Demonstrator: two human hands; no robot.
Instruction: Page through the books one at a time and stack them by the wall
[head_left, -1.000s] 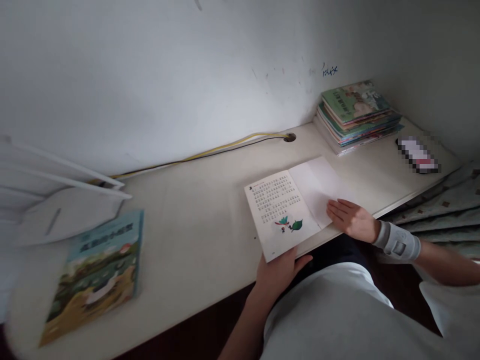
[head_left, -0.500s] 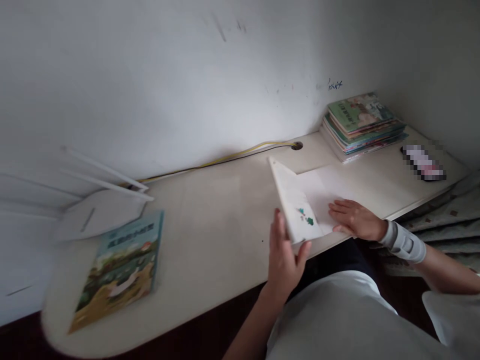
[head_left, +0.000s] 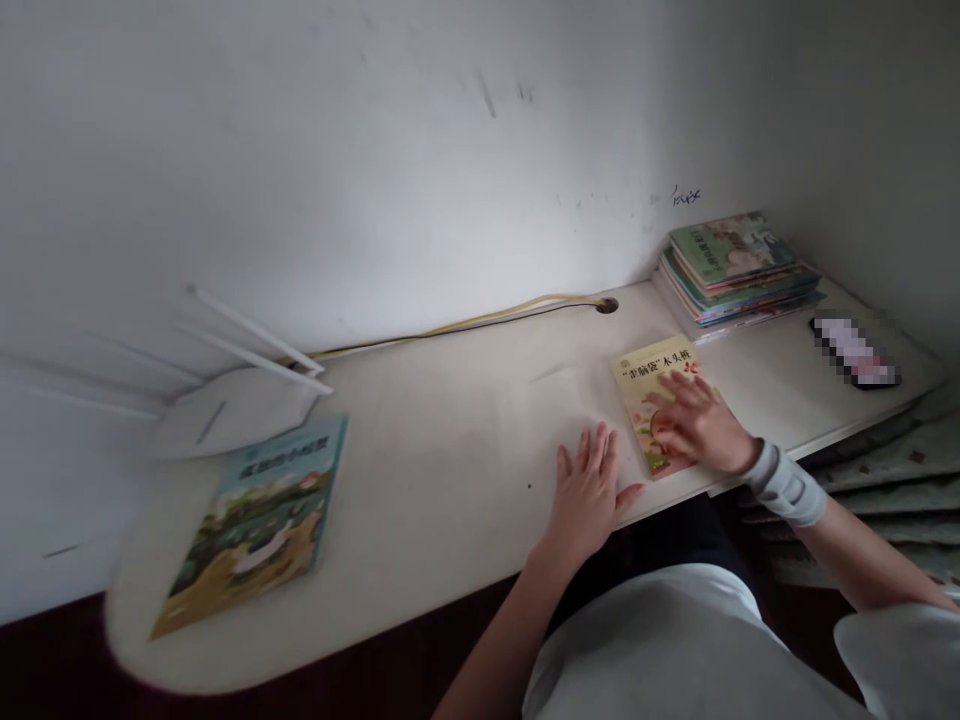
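A closed yellow picture book lies near the desk's front edge, its cover facing up with dark lettering along the top. Over the right part of that cover is my right hand, fingers spread and slightly blurred; whether it touches the book I cannot tell. Just left of the book, my left hand lies flat on the desk with its fingers apart, holding nothing. A grey-white band goes around my right wrist.
At the back right stands a stack of picture books, with a phone, blurred out, in front of it. On the left, a blue-topped picture book lies beside a white router. Cables run along the wall to a hole.
The book was open, its cover raised by my left hand; now it is closed, front cover up. My left hand has come down flat on the desk. The view has shifted slightly.
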